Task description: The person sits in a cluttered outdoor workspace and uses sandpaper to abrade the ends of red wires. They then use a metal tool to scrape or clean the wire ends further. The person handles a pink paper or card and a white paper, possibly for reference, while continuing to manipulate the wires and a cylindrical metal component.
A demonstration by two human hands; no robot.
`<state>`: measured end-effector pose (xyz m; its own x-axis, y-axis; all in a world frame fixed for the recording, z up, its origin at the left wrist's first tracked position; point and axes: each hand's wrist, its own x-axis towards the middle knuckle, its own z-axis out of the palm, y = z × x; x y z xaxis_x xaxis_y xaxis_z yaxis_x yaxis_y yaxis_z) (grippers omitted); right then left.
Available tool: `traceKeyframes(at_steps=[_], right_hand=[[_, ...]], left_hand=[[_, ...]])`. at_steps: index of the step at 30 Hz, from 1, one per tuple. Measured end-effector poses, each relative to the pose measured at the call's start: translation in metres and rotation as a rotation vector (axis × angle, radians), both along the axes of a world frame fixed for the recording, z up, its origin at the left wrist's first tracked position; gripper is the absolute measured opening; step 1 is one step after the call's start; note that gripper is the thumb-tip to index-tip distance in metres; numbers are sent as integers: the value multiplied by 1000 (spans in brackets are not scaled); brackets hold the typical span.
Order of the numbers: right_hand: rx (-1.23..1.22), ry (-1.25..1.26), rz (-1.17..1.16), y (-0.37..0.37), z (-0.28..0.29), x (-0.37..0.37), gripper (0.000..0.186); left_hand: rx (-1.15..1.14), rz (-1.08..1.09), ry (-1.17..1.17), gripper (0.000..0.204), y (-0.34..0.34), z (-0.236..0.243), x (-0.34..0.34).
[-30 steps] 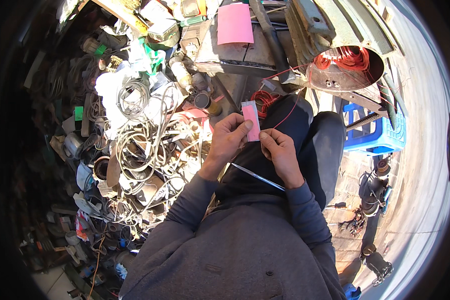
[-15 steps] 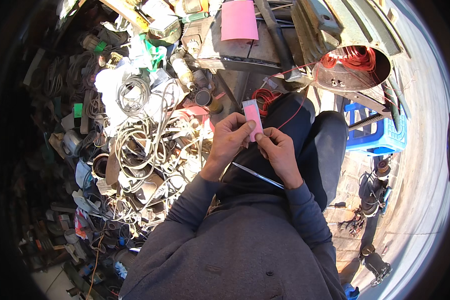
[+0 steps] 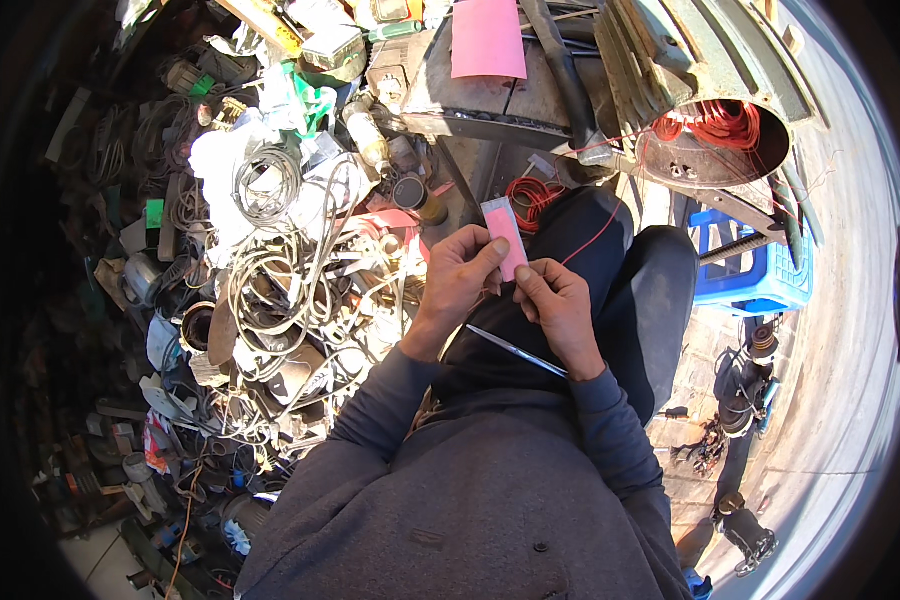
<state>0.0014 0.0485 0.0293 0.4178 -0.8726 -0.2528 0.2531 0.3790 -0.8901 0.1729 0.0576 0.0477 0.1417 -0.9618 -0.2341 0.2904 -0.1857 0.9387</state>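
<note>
My left hand (image 3: 465, 282) and my right hand (image 3: 556, 306) both pinch a small pink strip (image 3: 501, 232) backed by a pale grey piece, held tilted over my lap. The left thumb presses on its left side; the right thumb is at its lower end. A long, thin silver tool (image 3: 514, 350) lies on my dark trousers below my hands. Just beyond the strip is a coil of red wire (image 3: 530, 204), with a strand running up to the right.
A cluttered heap of cables (image 3: 280, 290) fills the left. Ahead, a pink sheet (image 3: 485, 35) lies on a dark metal bench (image 3: 440, 115). A rusty cylindrical housing (image 3: 705, 162) holds red wire at upper right, above a blue plastic stool (image 3: 760, 280).
The background has slid slightly right in the view. My right thumb has moved a little left onto the strip's lower end, and the strip leans a bit more.
</note>
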Motion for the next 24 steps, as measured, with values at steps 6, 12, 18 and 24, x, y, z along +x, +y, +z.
traceKeyframes(at_steps=[6,12,18,24], right_hand=[[-24,-16,-34,1,-4,3,21],[-23,-38,-60,2,-6,3,20],[-20,-69,-79,10,-10,10,19],[-51,-56,-136,16,-17,16,18]], left_hand=[[14,-9,12,18,0,0,1],[20,-6,207,26,-6,-2,-6],[-43,-38,434,39,-17,-9,-18],[-3,8,432,38,-16,-14,-24]])
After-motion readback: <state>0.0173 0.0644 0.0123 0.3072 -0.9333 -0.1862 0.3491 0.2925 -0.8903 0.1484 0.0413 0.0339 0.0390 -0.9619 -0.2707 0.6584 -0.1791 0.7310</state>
